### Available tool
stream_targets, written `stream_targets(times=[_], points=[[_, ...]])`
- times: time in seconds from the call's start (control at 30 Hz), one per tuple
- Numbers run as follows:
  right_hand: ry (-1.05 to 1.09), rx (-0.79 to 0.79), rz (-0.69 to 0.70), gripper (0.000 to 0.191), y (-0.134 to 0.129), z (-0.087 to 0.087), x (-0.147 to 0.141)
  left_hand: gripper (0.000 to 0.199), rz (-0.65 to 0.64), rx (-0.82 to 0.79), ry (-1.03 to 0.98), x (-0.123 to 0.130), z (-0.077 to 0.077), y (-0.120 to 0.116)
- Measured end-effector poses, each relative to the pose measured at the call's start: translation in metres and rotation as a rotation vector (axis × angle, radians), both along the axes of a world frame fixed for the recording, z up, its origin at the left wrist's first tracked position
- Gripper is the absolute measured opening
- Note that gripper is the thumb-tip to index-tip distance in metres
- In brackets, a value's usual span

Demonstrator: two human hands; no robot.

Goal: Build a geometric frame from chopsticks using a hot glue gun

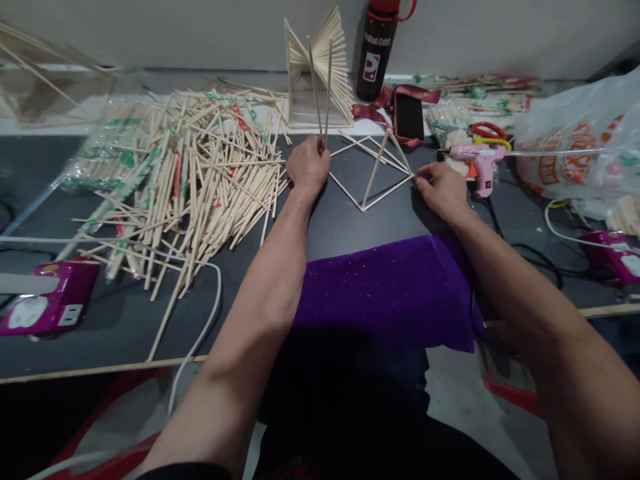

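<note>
Across the table [337,233], a stick pile [215,173] fills the left; upper centre, a stick frame [375,172]. Hands apart: left hand [306,163] pinches upright sticks [329,87], right hand [445,190] at a corner, grip unclear. Positioning, apparently; steadiness needed.

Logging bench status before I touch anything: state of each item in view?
Left hand: closed on upright stick pair
Right hand: fingers at frame's corner
Stick frame: partly built, open-sided
Fanned stick structure: standing
Loose sticks: heaped, crisscrossed
Pink glue gun: on its side, power unclear
Bottle: upright, lid on
Phone: screen dark
Purple cloth: spread out
</note>
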State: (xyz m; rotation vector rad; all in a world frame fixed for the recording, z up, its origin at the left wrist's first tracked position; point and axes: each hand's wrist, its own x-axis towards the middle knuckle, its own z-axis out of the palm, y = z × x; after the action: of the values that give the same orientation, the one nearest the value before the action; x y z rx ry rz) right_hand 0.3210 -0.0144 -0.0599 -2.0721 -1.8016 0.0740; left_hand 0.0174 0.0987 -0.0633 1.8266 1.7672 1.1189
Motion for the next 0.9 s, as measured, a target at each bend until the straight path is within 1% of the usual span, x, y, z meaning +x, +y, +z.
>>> stream_targets(times=[0.13,0.23,0.33,0.43,0.53,0.6,0.77,0.83,0.9], points=[[-0.063,-0.007,-0.031,0.051,0.014,0.001,-0.002,0.008,0.012,-0.037,0.031,-0.001,0.003,-0.003],[-0.083,-0.039,-0.034,0.048,0.019,0.002,-0.007,0.007,0.009,-0.050,0.049,-0.002,0.006,-0.006],[-0.092,-0.068,-0.033,0.042,0.015,0.003,-0.011,0.010,-0.010,-0.057,0.063,-0.003,0.005,-0.005],[-0.085,-0.075,-0.019,0.039,0.007,0.005,-0.014,0.011,-0.013,-0.040,0.073,-0.004,0.002,-0.002],[-0.082,-0.114,0.011,0.038,-0.005,0.011,-0.020,0.013,-0.015,-0.032,0.054,-0.006,0.001,0.000],[-0.094,-0.147,0.027,0.036,-0.015,0.016,-0.026,0.016,-0.021,-0.046,0.076,-0.006,0.004,-0.002],[-0.109,-0.207,0.105,0.031,-0.037,0.029,-0.043,0.030,-0.015,-0.102,0.293,-0.007,0.017,-0.012],[-0.105,-0.223,0.132,0.030,-0.043,0.032,-0.049,0.033,-0.020,-0.120,0.322,-0.008,0.019,-0.014],[-0.095,-0.234,0.157,0.029,-0.049,0.033,-0.053,0.033,-0.038,-0.123,0.309,-0.009,0.018,-0.012]])
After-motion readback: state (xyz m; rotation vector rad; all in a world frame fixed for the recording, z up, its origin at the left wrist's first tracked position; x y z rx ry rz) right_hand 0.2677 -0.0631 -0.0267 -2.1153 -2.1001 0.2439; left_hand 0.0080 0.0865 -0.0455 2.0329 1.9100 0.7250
